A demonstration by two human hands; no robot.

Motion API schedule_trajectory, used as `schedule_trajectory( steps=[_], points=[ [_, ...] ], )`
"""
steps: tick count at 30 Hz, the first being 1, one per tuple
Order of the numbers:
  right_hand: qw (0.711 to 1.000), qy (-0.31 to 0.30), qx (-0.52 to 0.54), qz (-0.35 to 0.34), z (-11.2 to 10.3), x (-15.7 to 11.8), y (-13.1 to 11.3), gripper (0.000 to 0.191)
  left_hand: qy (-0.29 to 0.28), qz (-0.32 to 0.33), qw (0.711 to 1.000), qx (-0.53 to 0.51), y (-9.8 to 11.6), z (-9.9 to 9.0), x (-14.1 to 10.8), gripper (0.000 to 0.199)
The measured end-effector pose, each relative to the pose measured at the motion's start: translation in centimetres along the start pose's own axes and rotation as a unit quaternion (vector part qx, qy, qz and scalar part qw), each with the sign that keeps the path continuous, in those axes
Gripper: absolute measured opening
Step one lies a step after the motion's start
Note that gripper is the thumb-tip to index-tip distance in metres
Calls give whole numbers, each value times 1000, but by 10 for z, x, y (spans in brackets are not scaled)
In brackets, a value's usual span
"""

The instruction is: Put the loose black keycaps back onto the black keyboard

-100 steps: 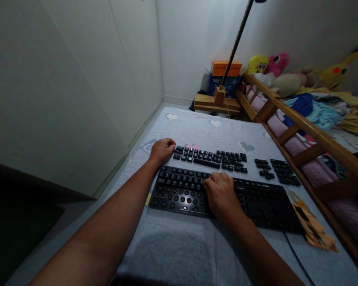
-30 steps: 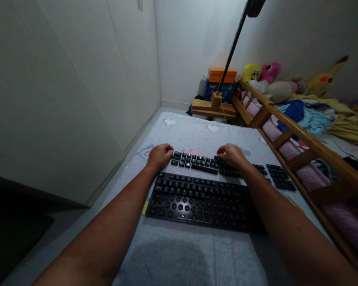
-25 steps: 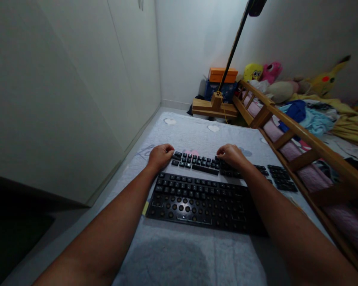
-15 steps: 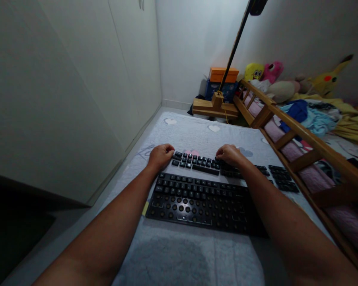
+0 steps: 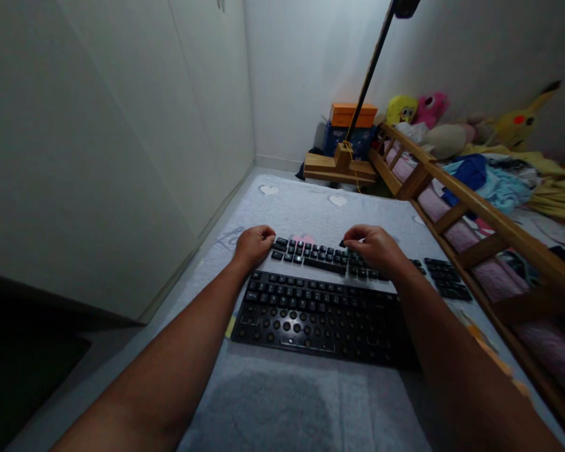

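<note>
A black keyboard (image 5: 311,346) lies on the light blanket, its upper rows fitted with keycaps and its lower rows showing bare round key mounts. Beyond it, loose black keycaps (image 5: 324,266) are laid out in rows, a long space bar among them. My left hand (image 5: 254,246) rests at the left end of these rows with fingers curled together; what they hold, if anything, is hidden. Over the middle of the rows, my right hand (image 5: 373,245) pinches a small black keycap (image 5: 342,243) between thumb and fingertips. My right forearm covers the keyboard's right part.
More loose keycaps (image 5: 445,278) lie at the right, near a wooden bed rail (image 5: 480,213). A white cabinet (image 5: 136,138) stands along the left. At the far end are a wooden stand (image 5: 341,164) with a dark pole and an orange box (image 5: 353,115).
My right hand has lifted slightly and shifted right, and a keycap now shows at its fingertips. My left hand has hardly moved.
</note>
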State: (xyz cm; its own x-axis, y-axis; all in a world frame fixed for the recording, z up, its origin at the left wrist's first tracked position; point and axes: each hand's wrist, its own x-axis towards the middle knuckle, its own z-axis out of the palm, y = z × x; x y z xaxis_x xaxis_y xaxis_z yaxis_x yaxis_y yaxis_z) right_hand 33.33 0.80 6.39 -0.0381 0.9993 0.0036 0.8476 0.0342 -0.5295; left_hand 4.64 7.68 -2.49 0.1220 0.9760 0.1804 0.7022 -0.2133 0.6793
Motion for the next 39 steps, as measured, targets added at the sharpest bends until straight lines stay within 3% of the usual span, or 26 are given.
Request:
schedule_trajectory(
  steps=[2,5,10,18,39],
  points=[
    [998,-15,43,-42,4,-31,-8,8,-1,0,1000,1,0,0,0,21],
    [994,10,19,-104,17,-74,-16,10,-1,0,1000,5,1,0,0,21],
    [995,-27,4,-101,44,-110,-18,13,0,5,1000,7,0,0,0,20],
    [994,7,-14,-105,65,-110,-15,14,1,-1,1000,9,-1,0,0,20],
    [995,32,-29,-95,66,-108,-15,9,-5,3,1000,-2,-2,0,0,20]
  ],
)
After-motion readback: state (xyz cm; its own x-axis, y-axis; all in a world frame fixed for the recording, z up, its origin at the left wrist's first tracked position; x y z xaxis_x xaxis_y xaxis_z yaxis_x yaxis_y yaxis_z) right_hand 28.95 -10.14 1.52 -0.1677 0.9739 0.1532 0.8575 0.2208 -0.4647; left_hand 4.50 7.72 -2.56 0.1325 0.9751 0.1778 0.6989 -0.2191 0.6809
